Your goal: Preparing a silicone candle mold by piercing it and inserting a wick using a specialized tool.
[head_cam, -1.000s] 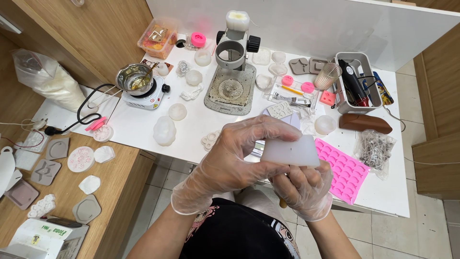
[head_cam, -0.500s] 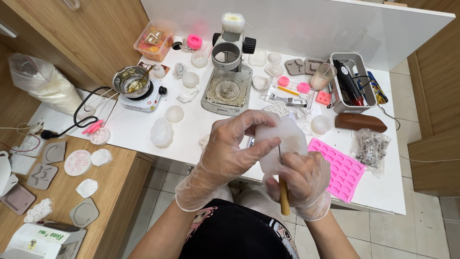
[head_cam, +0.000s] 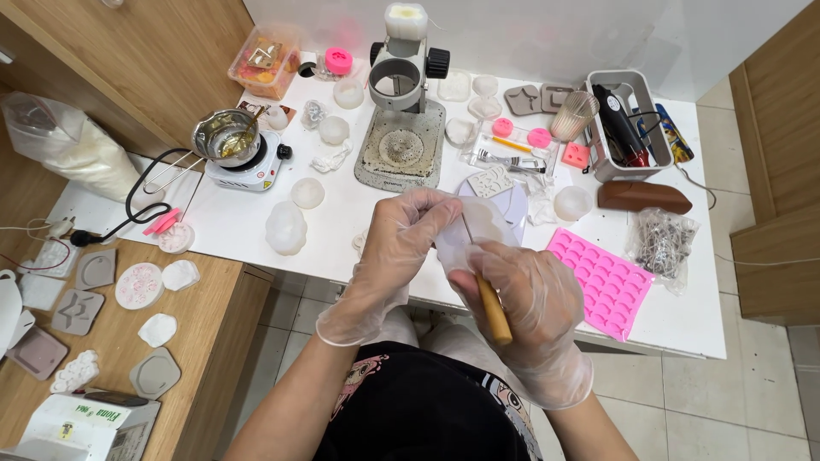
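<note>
1. The gloved left hand (head_cam: pixel 401 243) has its grip pinched on a translucent white mould (head_cam: pixel 483 224), held above the worktop (head_cam: pixel 359 205) near its front edge.
2. The right hand (head_cam: pixel 534 294) has its grip closed round a wooden-handled tool (head_cam: pixel 491 307), tip on the mould.
3. A pink silicone tray (head_cam: pixel 602 282) lies just right; a microscope (head_cam: pixel 401 111) stands behind.

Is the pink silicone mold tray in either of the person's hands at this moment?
No, the pink mold tray lies on the white table, while the right hand holds a wooden-handled tool.
</note>
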